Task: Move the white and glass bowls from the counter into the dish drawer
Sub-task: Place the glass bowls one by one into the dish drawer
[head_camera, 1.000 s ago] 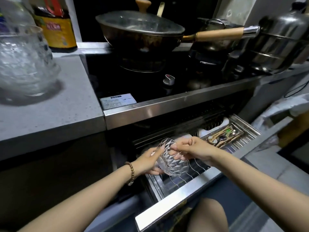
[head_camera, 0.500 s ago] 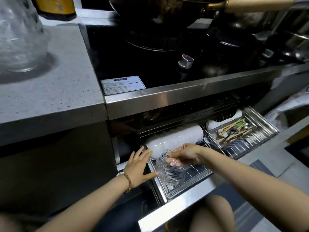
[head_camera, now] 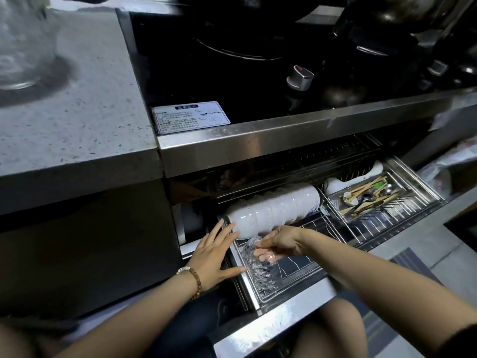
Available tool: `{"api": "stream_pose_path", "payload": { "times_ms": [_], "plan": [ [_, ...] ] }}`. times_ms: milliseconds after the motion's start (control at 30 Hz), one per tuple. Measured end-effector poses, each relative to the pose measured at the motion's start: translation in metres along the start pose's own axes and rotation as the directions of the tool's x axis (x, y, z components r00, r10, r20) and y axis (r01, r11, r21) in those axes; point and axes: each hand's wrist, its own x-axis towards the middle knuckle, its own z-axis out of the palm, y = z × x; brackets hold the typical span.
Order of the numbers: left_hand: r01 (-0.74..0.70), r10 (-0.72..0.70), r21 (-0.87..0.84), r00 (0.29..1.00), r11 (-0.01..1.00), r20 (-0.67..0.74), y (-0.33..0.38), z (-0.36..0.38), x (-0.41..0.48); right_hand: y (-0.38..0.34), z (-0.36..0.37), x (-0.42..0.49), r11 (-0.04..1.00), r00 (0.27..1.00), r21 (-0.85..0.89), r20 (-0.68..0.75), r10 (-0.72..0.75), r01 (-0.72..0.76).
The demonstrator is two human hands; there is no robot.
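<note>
A faceted glass bowl stands on its edge in the wire rack of the open steel dish drawer, at its front left. My right hand grips the bowl's upper rim. My left hand is spread flat, fingers apart, at the drawer's left edge beside the bowl, thumb near its base. A row of white bowls lies on edge just behind the glass bowl. A stack of glass bowls stands on the grey counter at the top left.
A cutlery tray with spoons and chopsticks fills the drawer's right side. The black cooktop with a knob and pots sits above the drawer. A steel front lip overhangs the drawer. My knees are below it.
The glass bowl has gone down from above the rack into the drawer's front left slot. My left hand let go of it and spread open beside the drawer. The view tilted down.
</note>
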Motion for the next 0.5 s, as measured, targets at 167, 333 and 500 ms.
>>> {"api": "stream_pose_path", "payload": {
  "times_ms": [167,333,500],
  "plan": [
    [-0.001,0.001,-0.005,1.0,1.0,0.007,0.0,0.0,0.0,0.006,-0.006,0.003,1.0,1.0,0.013,0.009,-0.006,0.006],
    [0.003,-0.002,-0.018,1.0,1.0,0.022,0.0,-0.001,0.001,0.006,-0.009,0.003,0.998,1.0,-0.068,0.01,-0.011,0.011],
    [0.017,-0.018,0.021,0.999,1.0,0.038,0.005,-0.005,0.0,0.001,-0.006,-0.007,0.959,0.997,-0.282,-0.061,-0.039,0.021]
  ]
}}
